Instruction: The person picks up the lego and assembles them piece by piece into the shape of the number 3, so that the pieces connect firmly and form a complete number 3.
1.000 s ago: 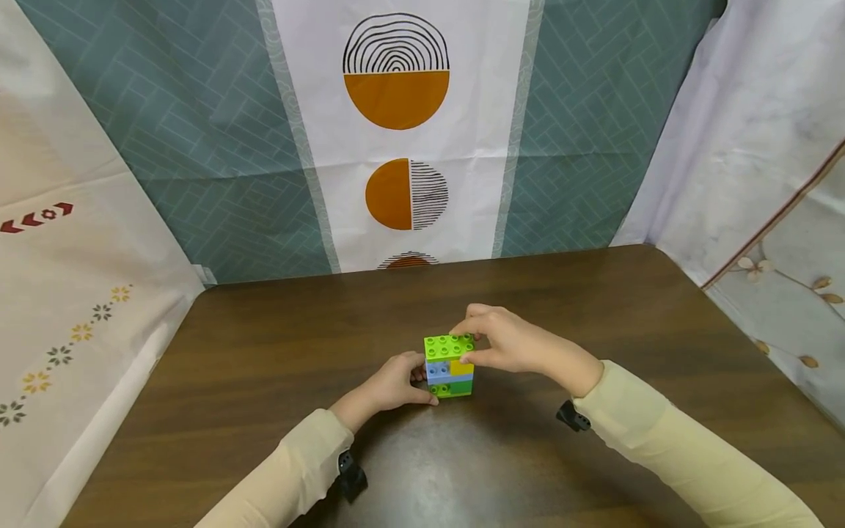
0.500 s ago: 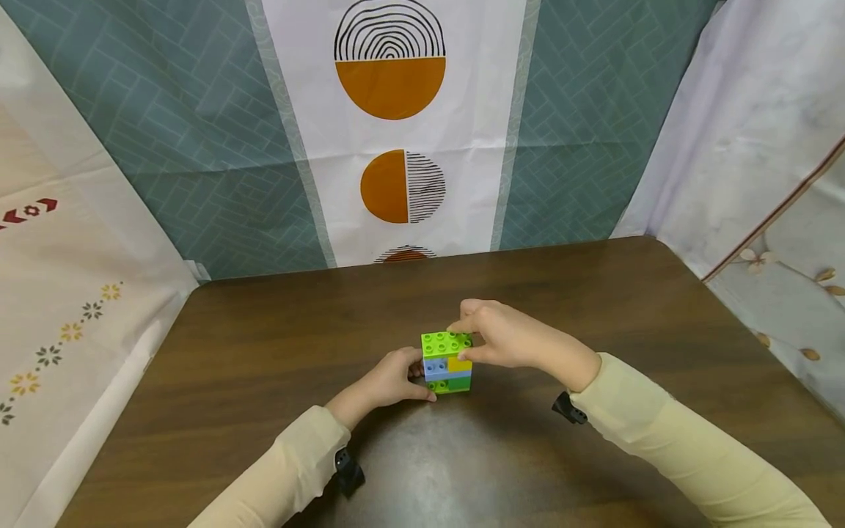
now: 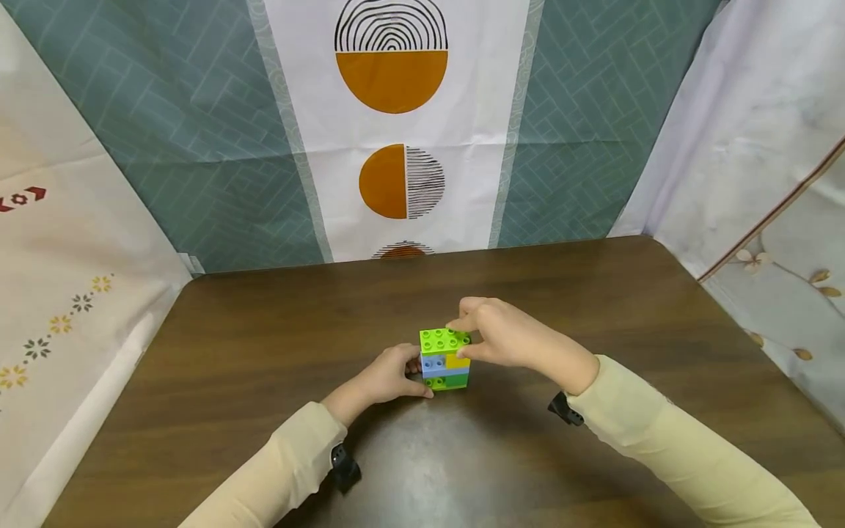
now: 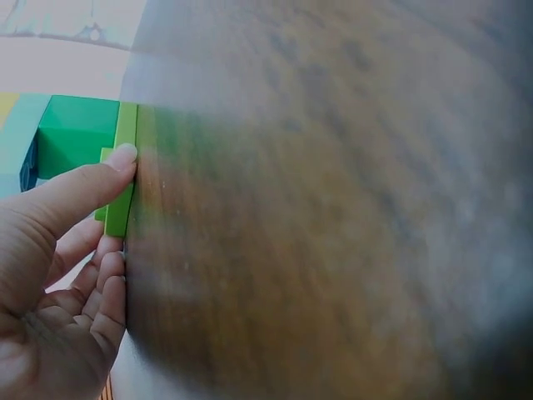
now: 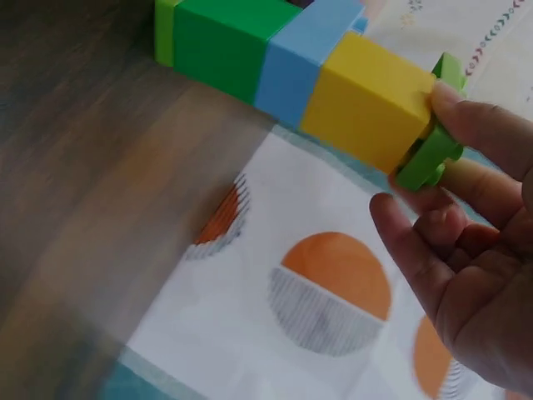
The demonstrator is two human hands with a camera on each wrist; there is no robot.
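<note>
A small stack of toy building bricks stands upright on the brown table, its light green studded plate point(image 3: 436, 340) on top. Under that come a yellow brick point(image 5: 366, 100), a light blue plate point(image 5: 291, 67) and a dark green brick point(image 5: 221, 46). At the bottom lies another light green plate point(image 4: 119, 208). My left hand point(image 3: 386, 376) holds this bottom plate from the left, thumb on its near edge and fingers behind. My right hand point(image 3: 505, 334) pinches the top plate at its right end between thumb and fingers; in the right wrist view it looks slightly tilted against the yellow brick.
The brown table point(image 3: 277, 323) extends around the stack on all sides. Behind it hangs a patterned cloth point(image 3: 389, 183), with pale cloths at the left and right. Each sleeve carries a black wrist camera point(image 3: 345, 468).
The head view has shifted slightly, so everything sits a little higher and further left in it. Both hands keep their places on the stack, with no clear movement of the bricks.
</note>
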